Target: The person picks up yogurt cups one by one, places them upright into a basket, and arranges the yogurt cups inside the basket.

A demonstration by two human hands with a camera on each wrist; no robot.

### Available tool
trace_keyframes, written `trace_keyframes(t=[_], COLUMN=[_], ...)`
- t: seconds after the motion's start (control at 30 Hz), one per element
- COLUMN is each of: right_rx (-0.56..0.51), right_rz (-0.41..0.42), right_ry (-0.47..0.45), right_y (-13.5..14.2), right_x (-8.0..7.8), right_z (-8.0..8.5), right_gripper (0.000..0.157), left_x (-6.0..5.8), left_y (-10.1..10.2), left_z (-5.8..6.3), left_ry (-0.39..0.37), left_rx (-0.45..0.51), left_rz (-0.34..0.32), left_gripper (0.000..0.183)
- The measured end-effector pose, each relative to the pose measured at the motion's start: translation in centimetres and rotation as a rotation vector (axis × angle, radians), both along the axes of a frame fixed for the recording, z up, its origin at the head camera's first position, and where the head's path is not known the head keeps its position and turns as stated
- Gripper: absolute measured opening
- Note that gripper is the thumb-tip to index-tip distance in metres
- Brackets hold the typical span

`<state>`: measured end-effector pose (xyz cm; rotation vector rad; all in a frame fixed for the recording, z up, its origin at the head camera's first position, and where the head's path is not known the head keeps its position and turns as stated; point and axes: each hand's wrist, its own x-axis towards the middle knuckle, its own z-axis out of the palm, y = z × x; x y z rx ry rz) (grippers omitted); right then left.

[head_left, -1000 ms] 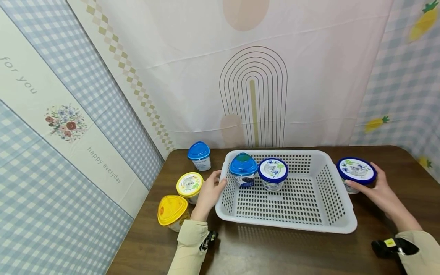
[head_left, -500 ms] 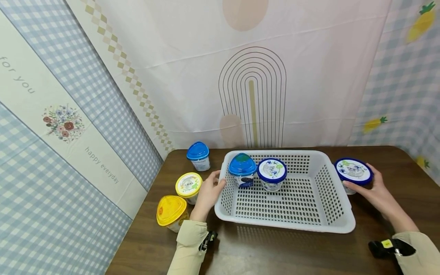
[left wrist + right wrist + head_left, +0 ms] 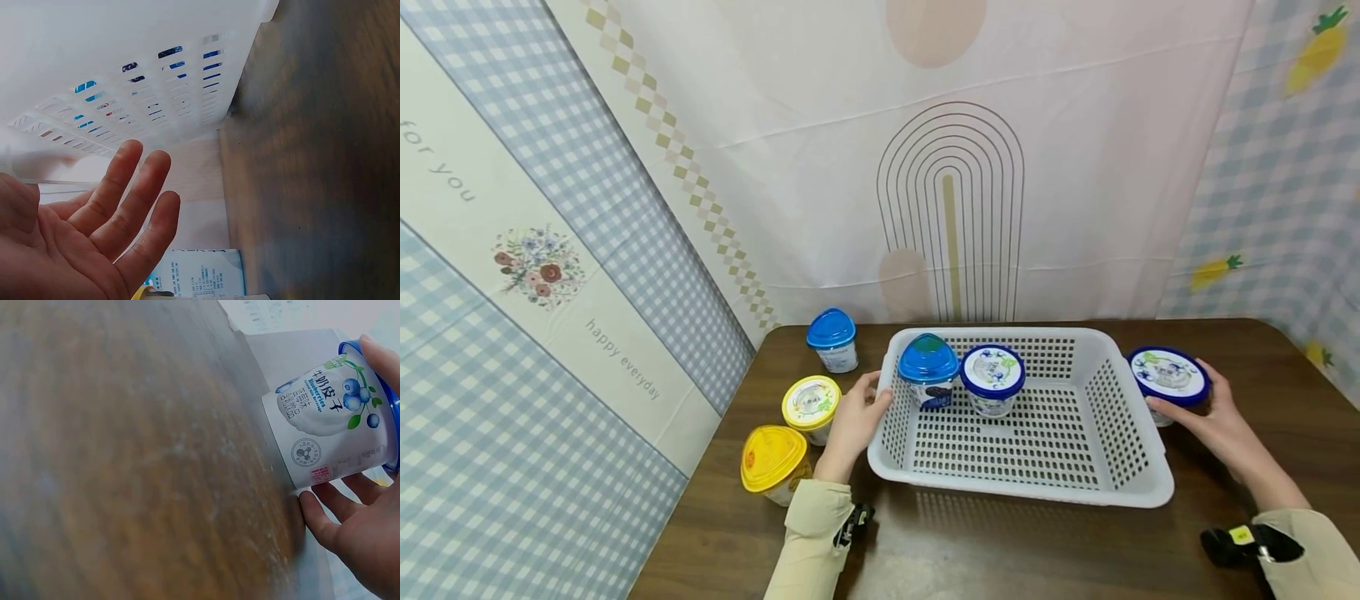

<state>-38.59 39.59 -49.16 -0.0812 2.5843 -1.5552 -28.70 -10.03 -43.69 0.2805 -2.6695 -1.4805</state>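
My left hand (image 3: 854, 421) holds the left rim of a white perforated plastic basket (image 3: 1000, 490), its thumb over the rim. In the left wrist view, several fingers (image 3: 140, 200) extend outside the basket wall. My right hand (image 3: 1225, 421) grips a yogurt cup with a dark blue lid (image 3: 1168, 374), just right of the basket. The right wrist view shows blueberries printed on this cup (image 3: 331, 419), with fingers around its side and its base near the table. Inside the basket stand a blue triangular-lidded cup (image 3: 928, 358) and a round cup with a dark blue rim (image 3: 992, 371).
Left of the basket stand a blue-lidded cup (image 3: 832, 340), a round yellow-rimmed cup (image 3: 812, 404) and a yellow triangular-lidded cup (image 3: 773, 460). The last two are close beside my left forearm. Behind the brown wooden table (image 3: 970, 558) hangs a patterned cloth (image 3: 820, 167).
My right hand and the blueberry cup have shifted slightly left, closer to the basket. The left hand keeps its place on the rim.
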Motion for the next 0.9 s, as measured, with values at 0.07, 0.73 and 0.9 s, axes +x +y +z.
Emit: trace_keyframes(t=[0.07,0.73,0.9], right_rx=[0.002,-0.006,0.0], right_rz=[0.0,-0.005,-0.002], right_ry=[0.0,0.03,0.028], right_y=[-0.06,-0.54,-0.58], right_x=[0.05,0.61,0.81], right_z=[0.03,0.33,0.47], right_gripper=[0.112,0.111,0.111], left_x=[0.04,-0.04,0.08], left_y=[0.0,-0.08,-0.1], left_z=[0.01,0.14,0.17], left_ry=[0.0,-0.01,-0.011], left_rx=[0.001,-0.001,0.001], left_rz=[0.002,-0.007,-0.009], left_gripper=[0.052,0.051,0.051])
